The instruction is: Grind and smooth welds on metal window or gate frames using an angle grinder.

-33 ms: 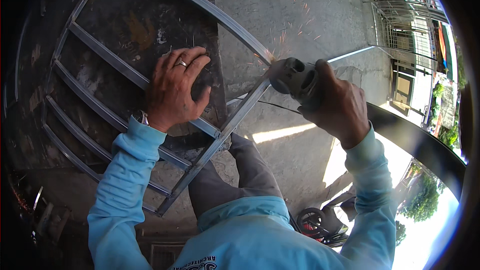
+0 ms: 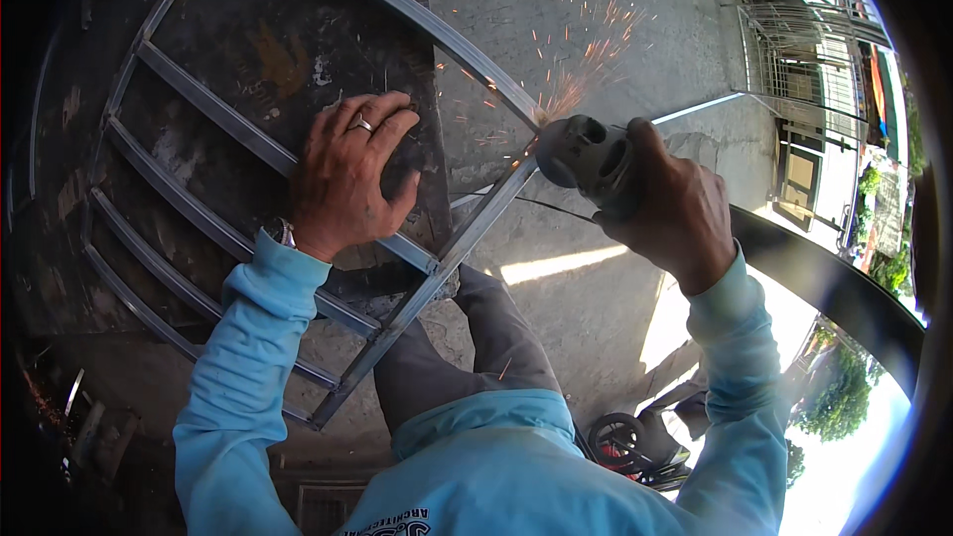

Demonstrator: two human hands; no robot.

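A welded frame of square metal tube (image 2: 407, 313), with several crossbars, slants over a dark tabletop (image 2: 268, 50). My right hand (image 2: 680, 203) is wrapped round an angle grinder (image 2: 581, 154), its head against the frame's right corner. Orange sparks (image 2: 586, 69) spray up and away from that contact; the disc itself is mostly hidden behind the grinder's head. Over one crossbar (image 2: 213, 104) rests my left hand (image 2: 352, 174), a ring on one finger. Its fingers are gently bent, its thumb spread apart, with nothing seen between them.
Grey concrete floor (image 2: 556, 20) lies beyond the table's right edge. A dark cord (image 2: 551, 206) runs behind the grinder. Metal railings (image 2: 809, 60) stand at the far right. A black wheel (image 2: 617, 440) is low on the right, near my side.
The spark spray has grown thicker and spread wider, some sparks now reaching left over the frame. Both hands, the grinder and the frame stay nearly where they were.
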